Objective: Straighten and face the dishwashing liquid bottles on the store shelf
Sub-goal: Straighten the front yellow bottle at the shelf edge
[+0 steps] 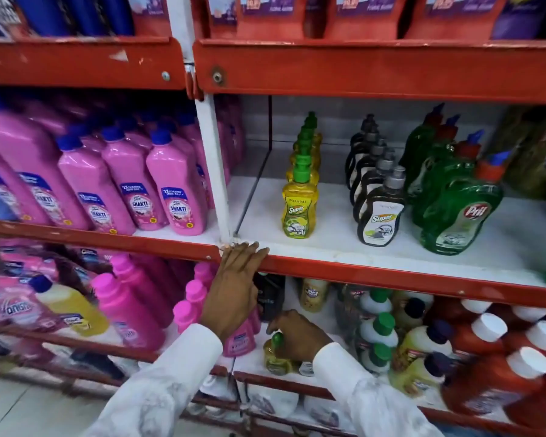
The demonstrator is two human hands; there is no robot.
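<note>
On the middle shelf stand three rows of dishwashing bottles running front to back: yellow bottles with green caps, dark bottles with grey caps and green Pril bottles, labels facing out. My left hand rests flat on the red front rail of that shelf, fingers over its edge. One shelf lower, my right hand is closed around a small yellow bottle with a green cap standing at the shelf's front.
Pink Shakti bottles fill the bay to the left, behind a white upright post. The lower shelf holds pink bottles, green-capped bottles and red bottles with white caps. Floor shows at bottom left.
</note>
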